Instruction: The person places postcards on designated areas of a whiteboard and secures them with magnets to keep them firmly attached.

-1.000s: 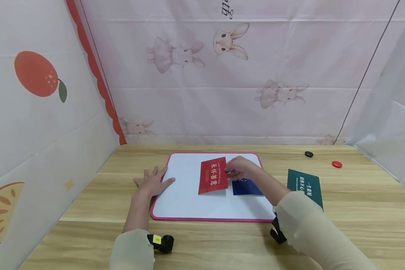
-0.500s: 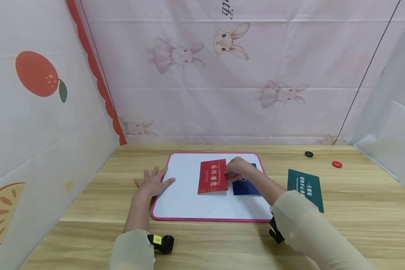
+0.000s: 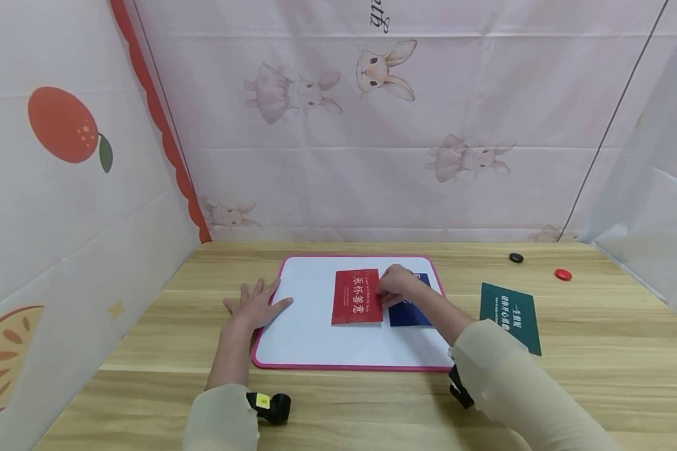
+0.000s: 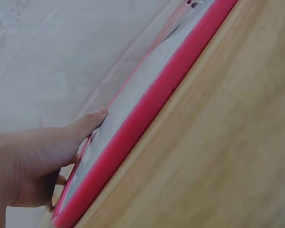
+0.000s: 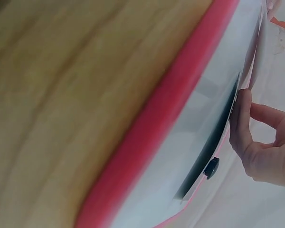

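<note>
A whiteboard [image 3: 310,347] with a pink rim lies on the table. My left hand [image 3: 254,308] rests on its left edge with fingers spread, the thumb on the white surface, as the left wrist view shows too. On the board, my right hand [image 3: 396,285] pinches the right edge of a red card [image 3: 346,297] with white lettering. Under that hand and forearm lies a dark blue card [image 3: 406,314], partly hidden. A small black round magnet [image 5: 211,167] sits on the blue card in the right wrist view.
Right of the board lies a dark green card [image 3: 519,313], partly covered by the right sleeve. Farther back on the table are a black round magnet [image 3: 516,257] and a red one [image 3: 563,274]. Printed cloth walls [image 3: 327,188] enclose the back and sides.
The red card has come down flatter toward the board, its far edge lower, with my right hand still pinching it. My left hand has stayed in place.
</note>
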Demonstrator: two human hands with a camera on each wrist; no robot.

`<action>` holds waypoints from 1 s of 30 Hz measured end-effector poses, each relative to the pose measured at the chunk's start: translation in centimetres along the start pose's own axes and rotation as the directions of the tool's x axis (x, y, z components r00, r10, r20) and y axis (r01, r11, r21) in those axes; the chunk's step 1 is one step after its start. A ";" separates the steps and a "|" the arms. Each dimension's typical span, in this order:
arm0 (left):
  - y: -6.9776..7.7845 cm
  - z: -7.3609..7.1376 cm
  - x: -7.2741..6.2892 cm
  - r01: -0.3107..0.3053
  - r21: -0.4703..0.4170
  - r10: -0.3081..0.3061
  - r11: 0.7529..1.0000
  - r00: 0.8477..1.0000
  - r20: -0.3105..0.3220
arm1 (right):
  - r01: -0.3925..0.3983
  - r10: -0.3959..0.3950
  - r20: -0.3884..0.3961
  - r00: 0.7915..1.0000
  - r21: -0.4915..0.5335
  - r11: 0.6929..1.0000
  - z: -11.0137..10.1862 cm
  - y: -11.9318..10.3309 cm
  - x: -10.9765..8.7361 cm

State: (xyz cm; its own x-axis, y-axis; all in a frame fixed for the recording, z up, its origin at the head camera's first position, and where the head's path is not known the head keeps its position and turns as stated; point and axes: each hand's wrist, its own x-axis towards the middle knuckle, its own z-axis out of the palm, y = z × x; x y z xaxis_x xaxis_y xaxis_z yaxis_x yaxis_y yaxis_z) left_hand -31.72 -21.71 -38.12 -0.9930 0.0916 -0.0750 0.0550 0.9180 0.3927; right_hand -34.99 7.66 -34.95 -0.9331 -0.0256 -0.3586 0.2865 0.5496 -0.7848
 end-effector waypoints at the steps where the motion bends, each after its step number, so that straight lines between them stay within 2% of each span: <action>1: 0.0 0.0 0.0 0.001 0.001 -0.001 1.000 1.000 0.000 | 0.001 -0.001 -0.001 1.000 -0.008 1.000 0.0 0.0 0.0; 21: 0.1 0.0 0.0 0.002 -0.006 -0.002 1.000 1.000 0.000 | 0.022 -0.023 -0.009 1.000 -0.113 0.993 0.4 -0.6 -0.5; 30: 0.1 0.0 -0.1 0.001 -0.011 -0.001 1.000 1.000 -0.005 | 0.002 -0.005 -0.020 1.000 -0.155 0.988 0.6 -0.6 0.0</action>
State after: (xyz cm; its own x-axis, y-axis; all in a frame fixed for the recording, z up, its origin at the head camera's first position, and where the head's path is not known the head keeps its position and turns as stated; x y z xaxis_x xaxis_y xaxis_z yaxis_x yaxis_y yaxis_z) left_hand -31.64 -21.58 -38.07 -0.9936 0.0888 -0.0704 0.0531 0.9138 0.4026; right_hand -35.06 6.84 -34.78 -0.9386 -0.0120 -0.3448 0.2477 0.6722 -0.6977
